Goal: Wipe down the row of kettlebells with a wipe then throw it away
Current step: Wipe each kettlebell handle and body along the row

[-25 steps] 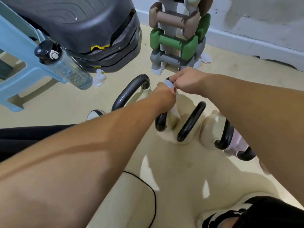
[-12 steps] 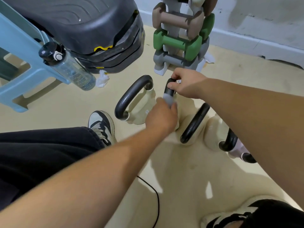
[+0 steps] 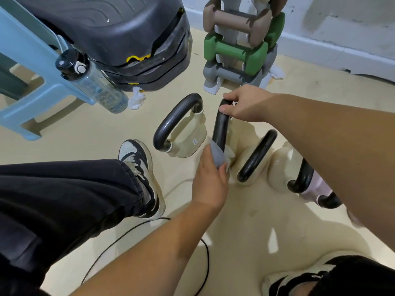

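Note:
A row of cream kettlebells with black handles stands on the floor. The leftmost kettlebell (image 3: 186, 144) is marked 8. My right hand (image 3: 245, 105) grips the far end of the second kettlebell's handle (image 3: 221, 127). My left hand (image 3: 210, 180) holds a grey-white wipe (image 3: 218, 155) wrapped round the near end of that same handle. A third kettlebell (image 3: 255, 157) and a fourth kettlebell (image 3: 299, 178) stand further right, partly hidden by my right forearm.
A dumbbell rack (image 3: 239, 50) stands just behind the kettlebells. A black step platform (image 3: 128, 39), a light blue stool (image 3: 27, 82) and a water bottle (image 3: 96, 84) are at the left. A crumpled tissue (image 3: 136, 98) lies nearby. My left shoe (image 3: 141, 174) and a black cable (image 3: 205, 263) are close.
My left hand has slid the wipe along the second kettlebell's handle from the far end, beside my right hand, down to the near end. My right hand has kept its grip.

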`<control>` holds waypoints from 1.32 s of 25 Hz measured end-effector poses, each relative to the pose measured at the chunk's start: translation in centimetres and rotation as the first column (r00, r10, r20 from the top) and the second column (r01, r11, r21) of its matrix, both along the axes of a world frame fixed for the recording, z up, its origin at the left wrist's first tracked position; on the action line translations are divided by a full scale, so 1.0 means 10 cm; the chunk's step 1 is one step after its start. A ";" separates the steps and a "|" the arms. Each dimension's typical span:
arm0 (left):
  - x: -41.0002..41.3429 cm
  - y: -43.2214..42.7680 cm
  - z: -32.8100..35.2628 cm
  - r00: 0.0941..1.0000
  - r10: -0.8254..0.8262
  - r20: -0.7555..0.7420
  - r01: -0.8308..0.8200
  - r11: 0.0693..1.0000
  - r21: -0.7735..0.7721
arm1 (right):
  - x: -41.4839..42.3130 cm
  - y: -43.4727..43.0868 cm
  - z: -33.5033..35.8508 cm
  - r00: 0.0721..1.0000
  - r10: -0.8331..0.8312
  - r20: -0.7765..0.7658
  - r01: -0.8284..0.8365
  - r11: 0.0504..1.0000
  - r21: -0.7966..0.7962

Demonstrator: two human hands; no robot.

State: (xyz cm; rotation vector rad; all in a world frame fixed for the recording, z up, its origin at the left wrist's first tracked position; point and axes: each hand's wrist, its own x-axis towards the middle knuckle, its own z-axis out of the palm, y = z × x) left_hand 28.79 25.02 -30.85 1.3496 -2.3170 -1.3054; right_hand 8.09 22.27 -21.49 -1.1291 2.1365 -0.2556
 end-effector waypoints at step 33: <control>-0.42 -0.15 0.23 0.977 0.211 -0.030 -0.205 0.969 0.137 | 0.08 0.05 -0.28 0.990 -0.119 0.078 0.126 0.988 -0.085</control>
